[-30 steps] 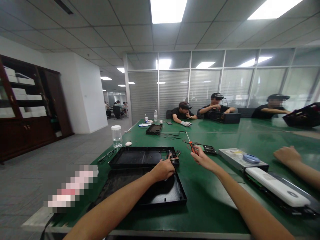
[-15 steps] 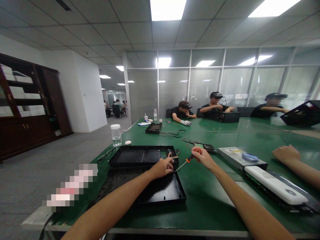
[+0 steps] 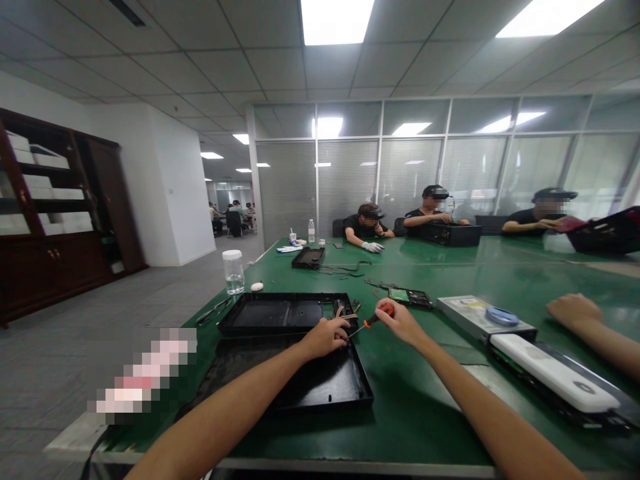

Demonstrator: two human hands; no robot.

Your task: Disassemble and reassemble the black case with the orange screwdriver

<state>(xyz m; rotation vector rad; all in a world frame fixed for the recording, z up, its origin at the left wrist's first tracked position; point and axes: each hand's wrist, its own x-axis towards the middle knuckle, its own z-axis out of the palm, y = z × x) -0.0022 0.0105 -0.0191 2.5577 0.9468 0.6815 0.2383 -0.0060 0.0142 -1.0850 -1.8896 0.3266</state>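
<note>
Two shallow black trays (image 3: 340,380) lie left, one near, one far. The right hand (image 3: 404,325) grips a red-and-black screwdriver (image 3: 369,323), its shaft sloping to the left hand (image 3: 325,338), whose curled fingers partly hide the near tray; I cannot tell whether they pinch anything. A silver box (image 3: 463,316) sits right.

Both arms are bare as far as the frame goes: left forearm (image 3: 240,393) and right forearm (image 3: 473,390) look pretty slim, smoothly tapering to narrow wrists (image 3: 424,340). Left hand (image 3: 325,338) and right hand (image 3: 400,323) are ungloved, finer skin detail too blurry, sorry.
</note>
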